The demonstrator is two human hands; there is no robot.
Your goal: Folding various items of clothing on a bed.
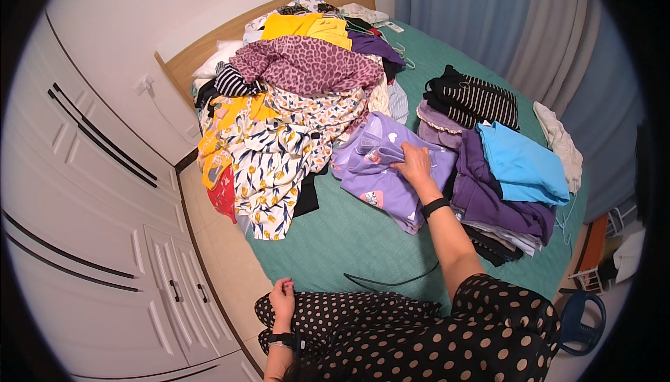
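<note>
On the green bedspread lies a lavender shirt (401, 197) with small pink and white prints, partly bunched up. My right hand (415, 163) reaches over it from the lower right, thumb and fingers closed on a fold near its upper middle. Resting near my dotted clothing at the bed's front edge, my left hand (283, 302) holds nothing, its fingers loosely bent and apart. Left of the shirt, a white garment with a yellow tulip print (269, 173) hangs toward the bed's edge. Just right of the shirt sits a dark purple garment (474, 176).
A big heap of loose clothes, with a pink leopard-print piece (307, 64) on top, covers the far left. Stacked at right are a bright blue garment (523, 166) and a striped one (478, 99). A black cord (384, 284) lies near me. White cabinets (91, 228) line the left.
</note>
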